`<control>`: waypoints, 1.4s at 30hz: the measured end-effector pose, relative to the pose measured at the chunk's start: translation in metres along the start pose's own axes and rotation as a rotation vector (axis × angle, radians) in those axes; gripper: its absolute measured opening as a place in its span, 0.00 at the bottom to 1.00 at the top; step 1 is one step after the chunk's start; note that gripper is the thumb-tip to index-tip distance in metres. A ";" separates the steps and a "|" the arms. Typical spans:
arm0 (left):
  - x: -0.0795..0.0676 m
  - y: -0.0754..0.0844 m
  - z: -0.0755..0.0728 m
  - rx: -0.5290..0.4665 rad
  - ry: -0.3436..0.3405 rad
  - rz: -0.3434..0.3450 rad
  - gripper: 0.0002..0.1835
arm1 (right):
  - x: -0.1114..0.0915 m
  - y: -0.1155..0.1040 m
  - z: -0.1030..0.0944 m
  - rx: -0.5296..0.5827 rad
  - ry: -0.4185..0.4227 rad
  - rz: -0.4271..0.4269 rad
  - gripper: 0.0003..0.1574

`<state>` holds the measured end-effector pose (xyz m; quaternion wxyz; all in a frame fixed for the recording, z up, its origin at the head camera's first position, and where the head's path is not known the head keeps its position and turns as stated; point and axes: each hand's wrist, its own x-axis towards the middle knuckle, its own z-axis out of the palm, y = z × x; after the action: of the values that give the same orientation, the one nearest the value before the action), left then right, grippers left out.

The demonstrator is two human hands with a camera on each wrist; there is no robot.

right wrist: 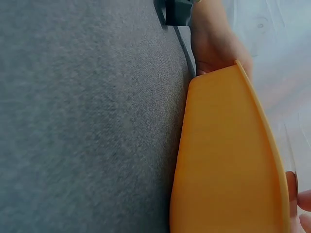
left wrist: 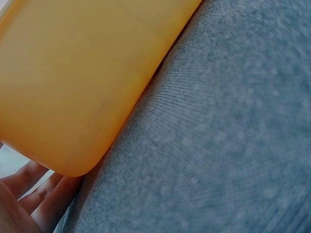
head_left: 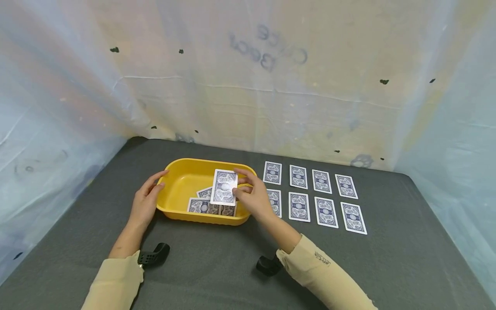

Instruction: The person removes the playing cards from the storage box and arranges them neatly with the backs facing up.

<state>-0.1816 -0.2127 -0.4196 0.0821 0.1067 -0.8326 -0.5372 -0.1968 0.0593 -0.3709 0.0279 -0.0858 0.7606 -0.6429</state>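
My right hand (head_left: pixel 253 196) pinched one card (head_left: pixel 223 186) by its right edge, over the yellow tray (head_left: pixel 175 189); my left hand (head_left: pixel 144 203), fingers nearly straight, touched the tray's left end. Light grip, steady tray, card clear of the rim: that looked wisest.

Kinda a makeshift booth (head_left: pixel 50 116) from where I'm standing, lab or home I can't tell: pale sheeting (head_left: pixel 217 116) on three sides, with dark spots (head_left: pixel 384 82) and faint lettering (head_left: pixel 267 61), round a grey fabric-topped bench (head_left: pixel 213 267).
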 end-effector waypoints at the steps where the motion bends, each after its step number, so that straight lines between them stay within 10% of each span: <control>1: 0.000 0.000 0.000 -0.002 0.000 -0.002 0.23 | -0.001 0.000 -0.002 0.011 0.001 -0.003 0.31; 42: 0.000 0.000 0.000 0.000 -0.008 0.008 0.24 | -0.051 0.029 -0.079 -0.080 0.022 0.069 0.30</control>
<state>-0.1818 -0.2132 -0.4196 0.0812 0.1011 -0.8333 -0.5374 -0.1616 0.1491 -0.3897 0.0383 -0.0533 0.7885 -0.6115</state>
